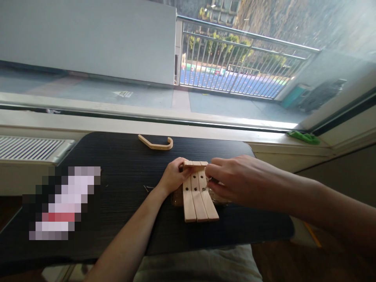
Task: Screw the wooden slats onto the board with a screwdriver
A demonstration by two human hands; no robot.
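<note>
A small assembly of light wooden slats [198,205] lies across the dark table, with round dark holes along its middle. My left hand [174,174] is closed around its left side near the far end, thumb laid over the wood. At the assembly's right side, my right hand [223,174] is closed, its fingertips pinched near one of the holes. A small dark thing shows between those fingers, too hidden to name. Beneath the slats lies a brownish, shiny wrapped bundle [176,197], mostly covered.
On the black table [123,219] a curved wooden hook-shaped piece [158,147] lies toward the window. Thin metal screws or pins [148,188] rest left of my left wrist. A blurred pinkish sheet [66,199] lies at left. A green cloth [303,137] sits on the sill.
</note>
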